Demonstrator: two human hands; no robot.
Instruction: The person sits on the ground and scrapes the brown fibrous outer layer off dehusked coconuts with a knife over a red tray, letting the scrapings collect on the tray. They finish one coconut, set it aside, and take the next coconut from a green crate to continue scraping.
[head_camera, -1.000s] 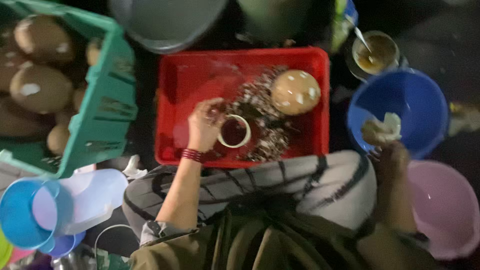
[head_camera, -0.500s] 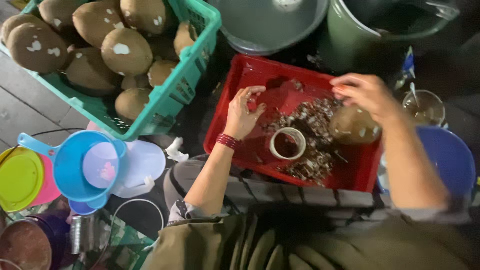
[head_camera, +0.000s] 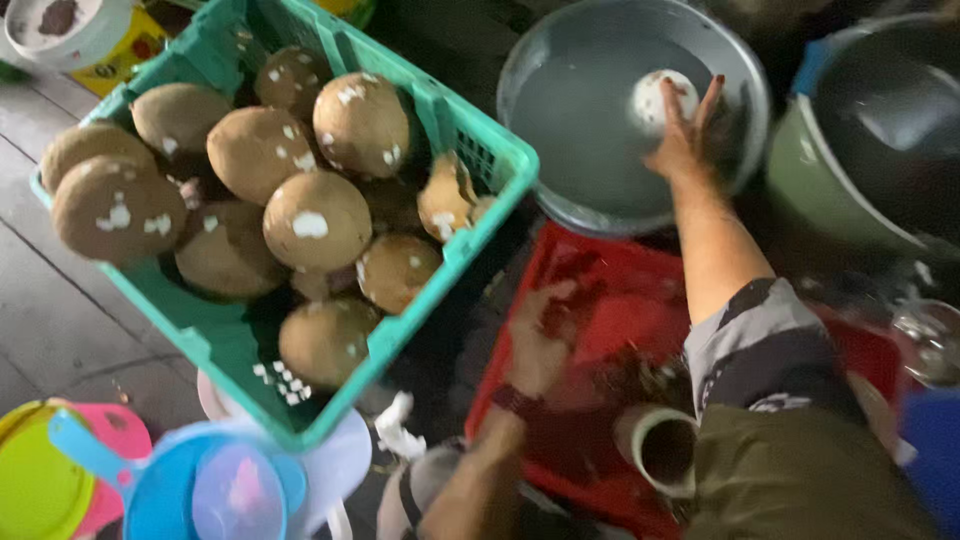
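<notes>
Two hands are working here, and they are well apart. Our right hand (head_camera: 688, 130) is reaching out over the big grey basin (head_camera: 560, 60), which is holding water. The fingers are spread wide and are lying against a peeled white coconut (head_camera: 655, 95) sitting in that water. The hand is open on the ball, touching it and not squeezing it.

Our left hand (head_camera: 540, 340) is resting on the near edge of the red tray (head_camera: 600, 260). It is blurry, so we cannot tell if it is closed or loose. It does not seem to be holding anything.

We think we are at the dipping step: the peeled coconut is going into the water, or getting a rinse there. The next move is calling for care, because a wet round ball is slippery, so the fingers need to wrap well around it.

Many brown coconuts (head_camera: 310, 220) with white spots are sitting in the green basket (head_camera: 480, 190) on our left. A small white cup (head_camera: 655, 445) is standing in the tray among dark bits of husk. A green pot (head_camera: 820, 190) is standing just beside the basin. Blue, pink and yellow plastic scoops (head_camera: 160, 480) are lying near the bottom corner.
</notes>
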